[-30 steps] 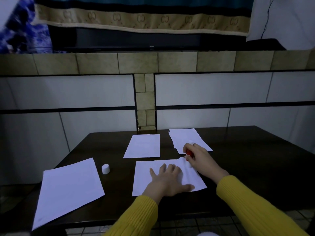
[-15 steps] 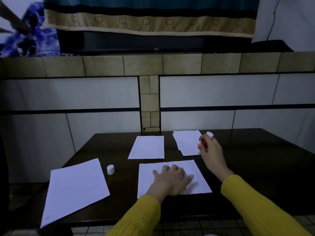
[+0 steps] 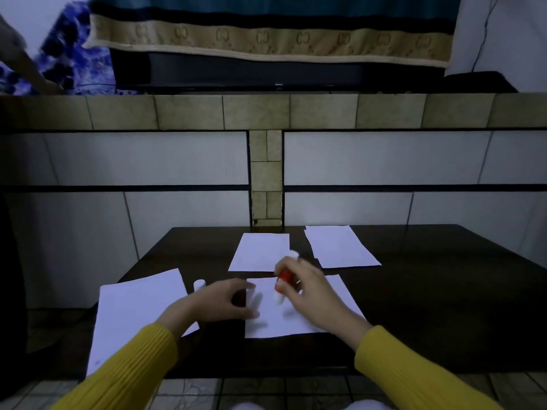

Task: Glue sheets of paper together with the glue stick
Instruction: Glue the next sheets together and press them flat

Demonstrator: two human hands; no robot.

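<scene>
A white sheet of paper (image 3: 337, 309) lies near the front of the dark table (image 3: 444, 291). My right hand (image 3: 310, 287) holds a red and white glue stick (image 3: 283, 279) tilted over the sheet's upper left part, its lower tip near the paper. My left hand (image 3: 220, 300) hovers at the sheet's left edge, fingers spread and curved, holding nothing. The glue stick's white cap (image 3: 199, 284) stands on the table just left of my left hand.
A large sheet (image 3: 133, 309) lies at the front left, partly over the table edge. Another sheet (image 3: 260, 251) and a small stack of sheets (image 3: 340, 247) lie at the back. A tiled wall stands behind the table. Someone's arm (image 3: 26, 69) shows at top left.
My right hand brought the glue stick from above the back stack down and left over the near sheet. My left hand lifted off the sheet and slid to its left edge.
</scene>
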